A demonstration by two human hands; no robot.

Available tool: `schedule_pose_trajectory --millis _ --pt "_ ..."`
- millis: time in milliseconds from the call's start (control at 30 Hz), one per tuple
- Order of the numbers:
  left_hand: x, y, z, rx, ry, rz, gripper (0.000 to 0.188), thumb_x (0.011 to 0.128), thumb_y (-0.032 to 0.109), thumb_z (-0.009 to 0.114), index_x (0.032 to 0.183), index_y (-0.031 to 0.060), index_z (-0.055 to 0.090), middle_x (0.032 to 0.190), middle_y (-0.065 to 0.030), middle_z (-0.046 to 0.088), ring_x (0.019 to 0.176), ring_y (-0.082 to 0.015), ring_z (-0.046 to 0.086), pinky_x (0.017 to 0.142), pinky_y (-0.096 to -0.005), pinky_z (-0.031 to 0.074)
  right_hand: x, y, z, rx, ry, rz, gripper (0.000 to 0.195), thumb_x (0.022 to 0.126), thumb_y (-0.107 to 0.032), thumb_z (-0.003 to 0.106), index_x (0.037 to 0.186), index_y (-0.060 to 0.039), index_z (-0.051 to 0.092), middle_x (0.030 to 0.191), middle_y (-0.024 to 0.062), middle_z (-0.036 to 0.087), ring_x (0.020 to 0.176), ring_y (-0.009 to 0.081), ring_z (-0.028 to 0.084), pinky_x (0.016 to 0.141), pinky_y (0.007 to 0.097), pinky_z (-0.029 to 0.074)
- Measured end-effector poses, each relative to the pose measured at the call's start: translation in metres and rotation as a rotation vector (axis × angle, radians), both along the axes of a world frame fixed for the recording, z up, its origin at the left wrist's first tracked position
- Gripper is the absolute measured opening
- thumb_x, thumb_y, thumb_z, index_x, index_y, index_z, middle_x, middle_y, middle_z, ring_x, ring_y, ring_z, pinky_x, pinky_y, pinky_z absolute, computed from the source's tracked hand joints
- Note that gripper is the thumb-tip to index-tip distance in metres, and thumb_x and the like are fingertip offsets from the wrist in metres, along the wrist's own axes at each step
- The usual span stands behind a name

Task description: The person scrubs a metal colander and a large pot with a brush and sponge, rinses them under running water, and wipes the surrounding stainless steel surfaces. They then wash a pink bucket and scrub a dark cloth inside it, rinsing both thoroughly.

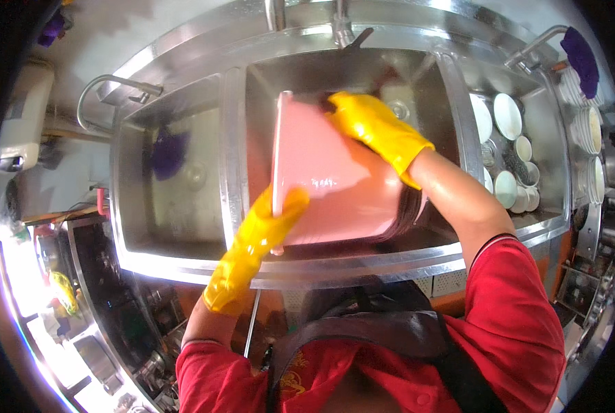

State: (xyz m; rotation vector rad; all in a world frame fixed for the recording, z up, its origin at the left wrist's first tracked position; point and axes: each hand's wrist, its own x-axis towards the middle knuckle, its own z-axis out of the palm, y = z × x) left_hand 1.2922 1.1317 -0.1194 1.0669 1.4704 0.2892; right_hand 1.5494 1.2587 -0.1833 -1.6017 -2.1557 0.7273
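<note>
A wet pink plastic tub or basin (333,170) is tilted over the middle bay of a stainless steel sink (349,266). My left hand (266,227), in a yellow rubber glove, grips the tub's left rim near its lower corner, with the thumb on the pink surface. My right hand (359,116), gloved the same way, is at the tub's upper right edge. Something dark shows at its fingertips, too blurred to name. Part of the tub's right side is hidden by my right glove and forearm.
White bowls and plates (507,116) lie in the right bay beside a dark scrubber (516,164). A purple cloth (169,154) lies in the left bay. Faucets (342,31) line the back edge. Stacked white dishes (586,129) stand at the far right.
</note>
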Motion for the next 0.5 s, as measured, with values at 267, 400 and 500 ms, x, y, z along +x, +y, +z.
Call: schedule_pose_trajectory --millis 267,400,500 --pt "0.014 0.003 -0.008 0.021 0.12 0.076 0.03 0.093 0.025 0.071 0.117 0.0085 0.067 0.086 -0.0012 0.067 0.07 -0.0119 0.061 0.062 -0.0239 0.048 0.08 -0.013 -0.026 -0.3 -0.375 -0.12 0.05 0.093 -0.042 0.06 0.129 -0.0076 0.063 0.121 0.0224 0.066 0.113 0.042 0.062 0.097 0.0477 0.049" --pt "0.007 -0.021 -0.025 0.271 -0.135 0.128 0.023 0.096 0.012 0.068 0.118 0.0057 0.068 0.103 0.0 0.068 0.097 -0.0106 0.063 0.085 -0.0247 0.05 0.135 0.008 -0.019 -0.139 -0.478 -0.286 0.047 0.094 -0.041 0.059 0.125 -0.0062 0.065 0.112 0.0216 0.07 0.102 0.039 0.066 0.088 0.0489 0.051" --pt "0.017 -0.039 -0.045 0.377 -0.126 0.317 0.025 0.095 0.01 0.068 0.12 0.0053 0.068 0.105 -0.0001 0.068 0.102 -0.0111 0.062 0.091 -0.0262 0.049 0.076 0.036 0.064 -0.436 0.243 -0.641 0.055 0.101 -0.049 0.041 0.098 -0.003 0.072 0.101 0.0224 0.071 0.104 0.0406 0.064 0.093 0.0481 0.047"
